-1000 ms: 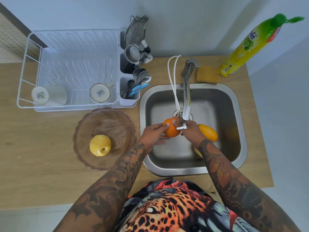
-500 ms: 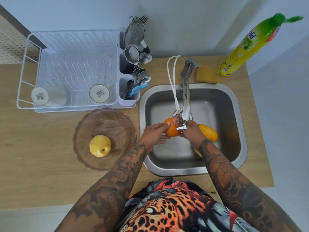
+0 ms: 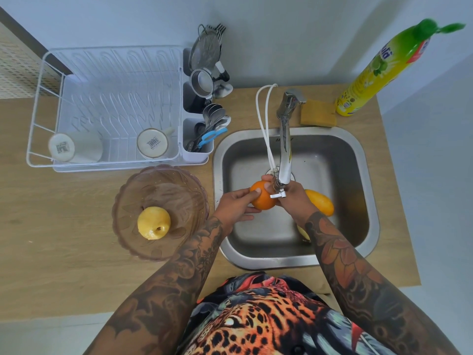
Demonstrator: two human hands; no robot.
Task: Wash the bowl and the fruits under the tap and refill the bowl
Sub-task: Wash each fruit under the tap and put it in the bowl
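Change: almost nothing has moved since the earlier frame; both hands keep the orange (image 3: 261, 199) under the tap (image 3: 285, 160) spout, with only a slight turn of the fruit.
Left hand (image 3: 236, 204): grip curled round the orange's left side, thumb on top.
Right hand (image 3: 294, 198): grip curled on the orange's right side, partly hidden by the spout.
Orange: held over the sink (image 3: 368, 175), above the drain.
Handling: likely firm, fairly light, round and slippery when wet; best cupped with opposing fingers across its widest part.
Bowl (image 3: 133, 190): on the table left of the sink; ribbed, translucent, probably breakable, best lifted by the rim with both hands.
Count: one orange; one yellow apple-like fruit (image 3: 153, 222) in the bowl; one orange-yellow long fruit (image 3: 321, 202) in the sink; a pale fruit (image 3: 303, 233) half hidden by the right forearm; one bowl.
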